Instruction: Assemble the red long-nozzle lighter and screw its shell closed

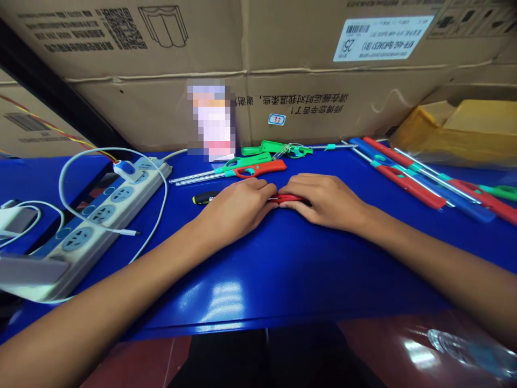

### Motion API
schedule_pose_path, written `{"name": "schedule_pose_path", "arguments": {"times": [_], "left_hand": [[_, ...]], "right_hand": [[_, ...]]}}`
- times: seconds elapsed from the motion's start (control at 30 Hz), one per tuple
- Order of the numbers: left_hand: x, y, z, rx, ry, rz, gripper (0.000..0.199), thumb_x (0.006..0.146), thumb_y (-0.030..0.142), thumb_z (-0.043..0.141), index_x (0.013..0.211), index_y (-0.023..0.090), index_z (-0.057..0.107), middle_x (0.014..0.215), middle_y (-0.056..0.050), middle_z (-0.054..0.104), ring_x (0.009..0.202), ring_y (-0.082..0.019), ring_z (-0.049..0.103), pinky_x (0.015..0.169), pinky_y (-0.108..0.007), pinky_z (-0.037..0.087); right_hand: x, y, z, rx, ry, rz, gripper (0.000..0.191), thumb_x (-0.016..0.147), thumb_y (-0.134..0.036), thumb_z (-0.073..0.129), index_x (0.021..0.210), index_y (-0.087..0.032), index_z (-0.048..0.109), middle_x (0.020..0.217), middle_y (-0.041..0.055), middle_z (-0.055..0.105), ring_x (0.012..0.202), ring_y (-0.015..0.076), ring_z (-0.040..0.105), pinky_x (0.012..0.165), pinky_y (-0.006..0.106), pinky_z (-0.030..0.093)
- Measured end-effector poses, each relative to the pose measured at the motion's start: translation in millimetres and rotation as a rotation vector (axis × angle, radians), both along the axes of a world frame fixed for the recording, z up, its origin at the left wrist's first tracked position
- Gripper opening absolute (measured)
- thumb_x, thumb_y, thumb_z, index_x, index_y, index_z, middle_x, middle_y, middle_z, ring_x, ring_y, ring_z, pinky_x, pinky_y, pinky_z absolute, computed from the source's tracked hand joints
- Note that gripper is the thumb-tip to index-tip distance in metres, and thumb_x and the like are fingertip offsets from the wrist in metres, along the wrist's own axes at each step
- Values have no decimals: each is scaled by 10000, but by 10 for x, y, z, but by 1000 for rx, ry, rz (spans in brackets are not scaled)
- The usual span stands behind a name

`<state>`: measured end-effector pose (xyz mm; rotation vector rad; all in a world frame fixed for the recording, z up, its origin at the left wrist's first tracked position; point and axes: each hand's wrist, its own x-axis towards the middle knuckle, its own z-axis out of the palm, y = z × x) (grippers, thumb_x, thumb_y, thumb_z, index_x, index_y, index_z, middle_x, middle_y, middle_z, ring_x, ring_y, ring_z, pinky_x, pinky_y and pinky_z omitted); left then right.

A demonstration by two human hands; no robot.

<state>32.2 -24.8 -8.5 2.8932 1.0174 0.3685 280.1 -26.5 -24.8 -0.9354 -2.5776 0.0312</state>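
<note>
Hands (278, 200) curled around red piece (291, 199), near screwdriver (205, 197); bare blue tabletop (283, 269) toward front edge.

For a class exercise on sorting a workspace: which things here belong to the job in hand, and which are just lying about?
Likely the job:
red piece, in right hand
black-handled tool, at left hand
long-nosed lighters

Apparently lying about:
power strip
white cable
clear bottle
open box

slim red piece (287, 198), partly hidden, crosswise in right hand (328, 200), black-and-yellow handle (205, 198) beside left hand (238, 207), blue table (258, 280) beneath
</note>
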Motion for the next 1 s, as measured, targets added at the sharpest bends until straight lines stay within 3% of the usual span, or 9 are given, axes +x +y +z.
{"name": "schedule_pose_path", "arguments": {"times": [0.17, 0.33, 0.67, 0.83, 0.93, 1.0], "left_hand": [[26, 12, -43, 30, 13, 7, 155, 1107, 208, 567, 1063, 127, 692, 1026, -106, 768, 941, -250, 749, 819, -359, 562], [38, -28, -61, 93, 23, 12, 185, 1104, 216, 534, 1034, 145, 690, 986, -95, 763, 903, -252, 733, 753, -365, 534], [95, -61, -143, 257, 23, -41, 225, 998, 108, 502, 896, 151, 698, 862, -93, 719, 812, -259, 671, 707, -392, 481], [63, 20, -66, 61, 8, 1, 191, 1040, 146, 532, 961, 152, 705, 938, -97, 752, 895, -265, 707, 746, -374, 471], [6, 95, 4, -129, -24, 18, 216, 1061, 199, 555, 910, 163, 705, 848, -65, 740, 796, -231, 684, 706, -348, 425], [-31, 136, 36, -258, -60, 36, 253, 1068, 230, 552, 875, 165, 702, 773, -38, 713, 698, -196, 638, 658, -327, 383]], "right_hand": [[-57, -62, -10, 84, -85, -77, 219, 1122, -340, 588, 1107, -171, 727, 1054, 105, 775, 948, 265, 702, 804, 374, 495], [-75, -74, -37, 134, -102, -61, 221, 1116, -376, 606, 1059, -183, 699, 1034, 98, 772, 911, 252, 678, 765, 364, 464], [-177, -131, -108, 179, -43, -127, 142, 1033, -172, 606, 901, -193, 655, 896, 83, 748, 820, 243, 645, 702, 375, 383], [-136, -75, 25, 16, -97, -143, 130, 1073, -297, 640, 1025, -189, 693, 1043, 95, 779, 948, 274, 716, 766, 374, 471], [-57, -14, 58, 43, -72, -51, 336, 1051, -388, 703, 1302, -171, 653, 1299, 157, 751, 1191, 339, 705, 973, 442, 543], [-6, 9, 53, 64, -37, -7, 412, 1042, -376, 718, 1385, -176, 608, 1357, 166, 730, 1231, 345, 701, 1020, 470, 558]]}}
